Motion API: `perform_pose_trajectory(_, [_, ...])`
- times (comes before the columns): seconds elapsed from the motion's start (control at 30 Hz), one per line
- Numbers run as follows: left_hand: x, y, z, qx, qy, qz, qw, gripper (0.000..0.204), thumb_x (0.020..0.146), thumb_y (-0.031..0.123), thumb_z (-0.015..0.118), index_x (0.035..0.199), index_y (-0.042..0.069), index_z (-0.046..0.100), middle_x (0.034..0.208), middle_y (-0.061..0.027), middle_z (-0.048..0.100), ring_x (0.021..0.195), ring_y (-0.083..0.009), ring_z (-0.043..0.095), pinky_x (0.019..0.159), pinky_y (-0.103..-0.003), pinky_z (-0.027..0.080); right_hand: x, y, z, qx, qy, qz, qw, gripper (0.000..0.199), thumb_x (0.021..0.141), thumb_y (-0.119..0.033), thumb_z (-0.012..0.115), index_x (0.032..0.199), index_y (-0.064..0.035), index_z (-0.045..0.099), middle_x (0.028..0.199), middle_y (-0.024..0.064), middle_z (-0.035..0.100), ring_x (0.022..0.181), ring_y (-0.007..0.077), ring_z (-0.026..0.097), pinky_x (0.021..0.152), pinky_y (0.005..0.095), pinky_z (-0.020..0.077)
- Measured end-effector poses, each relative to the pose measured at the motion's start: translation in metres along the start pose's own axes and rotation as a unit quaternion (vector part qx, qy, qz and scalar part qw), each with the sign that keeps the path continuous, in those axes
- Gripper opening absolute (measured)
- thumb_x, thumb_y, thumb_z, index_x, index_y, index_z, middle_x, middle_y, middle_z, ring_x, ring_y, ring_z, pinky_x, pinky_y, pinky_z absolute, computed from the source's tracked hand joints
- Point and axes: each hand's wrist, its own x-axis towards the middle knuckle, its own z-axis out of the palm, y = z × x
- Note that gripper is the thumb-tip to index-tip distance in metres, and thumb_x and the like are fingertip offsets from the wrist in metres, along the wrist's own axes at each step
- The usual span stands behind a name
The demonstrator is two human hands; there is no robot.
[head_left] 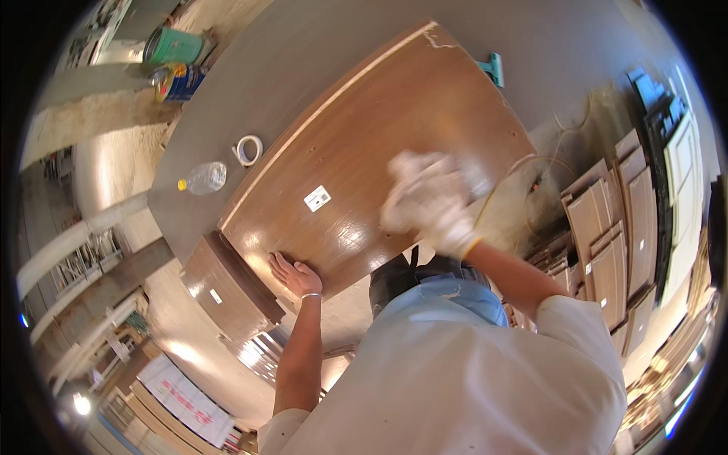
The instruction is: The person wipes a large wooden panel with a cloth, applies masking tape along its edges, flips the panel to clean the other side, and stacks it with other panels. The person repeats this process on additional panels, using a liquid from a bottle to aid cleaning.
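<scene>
One panel [356, 144] beneath both hands [296, 275] [444, 216]

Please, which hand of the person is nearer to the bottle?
Left. The left hand rests on the board, below and right of the bottle in the picture; the gloved right hand is much farther right.

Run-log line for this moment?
left hand: bare, flat on brown panel | right hand: gloved, blurred, with pale cloth-like wad over panel | nearby: tape roll, bottle
</scene>
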Motion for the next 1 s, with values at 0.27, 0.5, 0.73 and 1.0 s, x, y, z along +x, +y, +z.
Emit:
perform_pose_trajectory(0.27, [0.000, 0.025, -0.012, 0.037, -0.078, -0.076, 0.993, 0.073, 0.090, 0.021, 0.054, 0.156, -0.006, 0.037, 0.169, -0.0265, 0.028, 0.159, -0.0451, 0.019, 0.131, -0.058, 0.011, 0.089, 0.082, -0.002, -0.235, 0.140, 0.285, 0.919, 0.079, 0.092, -0.033, 0.069, 0.163, -0.0181, 0.038, 0.169, 0.0130, 0.038, 0.154, 0.0428, 0.031, 0.128, 0.0581, 0.0184])
perform_pose_trajectory(0.5, [0.000, 0.028, -0.014, 0.008, -0.116, -0.114, 0.987, 0.074, 0.091, 0.023, 0.051, 0.158, -0.003, 0.035, 0.171, -0.0253, 0.026, 0.161, -0.0442, 0.015, 0.131, -0.058, 0.009, 0.173, 0.015, 0.040, -0.237, 0.120, 0.183, 0.947, 0.078, 0.094, -0.033, 0.068, 0.164, -0.0232, 0.037, 0.170, 0.0117, 0.036, 0.154, 0.0452, 0.031, 0.128, 0.0569, 0.0191])
perform_pose_trajectory(0.73, [0.113, 0.011, -0.019, -0.092, 0.012, -0.050, 0.994, 0.041, 0.083, 0.009, 0.068, 0.124, 0.010, 0.065, 0.117, -0.0129, 0.060, 0.110, -0.0350, 0.056, 0.100, -0.053, 0.043, 0.174, -0.038, 0.058, -0.196, 0.131, 0.085, 0.968, 0.076, 0.089, -0.024, 0.070, 0.159, -0.0171, 0.043, 0.169, 0.0157, 0.037, 0.153, 0.0461, 0.032, 0.129, 0.0553, 0.0202])
perform_pose_trajectory(1.0, [0.357, -0.015, 0.067, -0.018, -0.195, 0.054, 0.979, 0.022, 0.088, 0.011, 0.070, 0.106, 0.017, 0.081, 0.129, -0.0111, 0.063, 0.125, -0.0339, 0.056, 0.104, -0.046, 0.048, 0.090, -0.054, 0.056, -0.152, 0.056, 0.254, 0.954, 0.081, 0.088, -0.023, 0.070, 0.163, -0.0202, 0.040, 0.170, 0.0171, 0.034, 0.157, 0.0478, 0.025, 0.130, 0.0558, 0.0192])
